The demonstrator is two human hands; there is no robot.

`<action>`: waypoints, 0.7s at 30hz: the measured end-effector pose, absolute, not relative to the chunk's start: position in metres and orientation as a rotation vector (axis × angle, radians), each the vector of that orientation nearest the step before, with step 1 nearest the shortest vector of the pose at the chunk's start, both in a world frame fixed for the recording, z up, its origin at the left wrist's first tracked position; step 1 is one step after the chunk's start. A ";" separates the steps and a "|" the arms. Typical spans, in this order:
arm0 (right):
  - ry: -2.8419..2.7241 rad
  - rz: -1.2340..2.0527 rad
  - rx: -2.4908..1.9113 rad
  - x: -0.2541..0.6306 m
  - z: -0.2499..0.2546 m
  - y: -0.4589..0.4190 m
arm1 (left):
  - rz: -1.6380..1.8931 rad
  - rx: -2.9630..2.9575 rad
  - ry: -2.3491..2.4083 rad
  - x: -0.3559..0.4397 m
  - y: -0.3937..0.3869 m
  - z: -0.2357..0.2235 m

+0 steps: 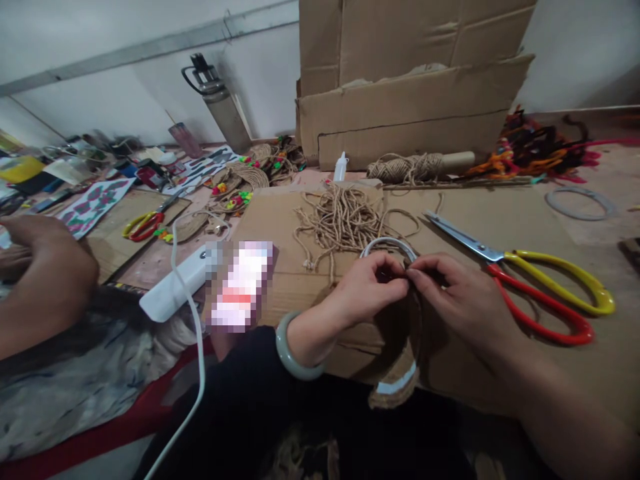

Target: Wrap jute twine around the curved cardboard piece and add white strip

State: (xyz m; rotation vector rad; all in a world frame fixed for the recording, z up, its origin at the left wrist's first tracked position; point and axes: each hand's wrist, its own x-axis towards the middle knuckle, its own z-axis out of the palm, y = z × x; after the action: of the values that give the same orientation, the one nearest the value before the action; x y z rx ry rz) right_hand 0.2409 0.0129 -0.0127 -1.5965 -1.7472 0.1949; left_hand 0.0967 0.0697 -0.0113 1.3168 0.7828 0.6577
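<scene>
My left hand (363, 290) and my right hand (457, 300) meet over a grey ring (389, 245), fingertips pinched together on its rim. The ring's near part (397, 383) is wrapped in brown jute cord and hangs over the edge of the cardboard sheet (500, 220). A pale green bangle (290, 350) sits on my left wrist. A loose tangle of jute cord (345, 217) lies just beyond the ring.
Red-and-yellow scissors (540, 283) lie right of my hands. A jute spool (417, 167), glue bottle (341, 167) and cardboard box (410, 113) stand behind. A phone (243, 283) and white power bank (173, 290) rest left. Another person's hand (45, 267) is at far left.
</scene>
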 end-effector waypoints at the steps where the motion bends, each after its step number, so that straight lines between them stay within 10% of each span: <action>1: -1.749 0.194 -1.600 0.241 -0.013 0.013 | 0.661 1.314 0.783 0.097 0.070 -0.012; 21: -1.733 0.271 -1.630 0.240 -0.011 0.010 | 0.672 1.298 0.755 0.098 0.070 -0.013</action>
State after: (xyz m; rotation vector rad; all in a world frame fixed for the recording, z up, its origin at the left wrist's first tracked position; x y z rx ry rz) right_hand 0.2399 0.0100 -0.0110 -1.6302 -1.7334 0.2706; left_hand 0.0980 0.0704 -0.0128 1.2985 0.7553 0.6722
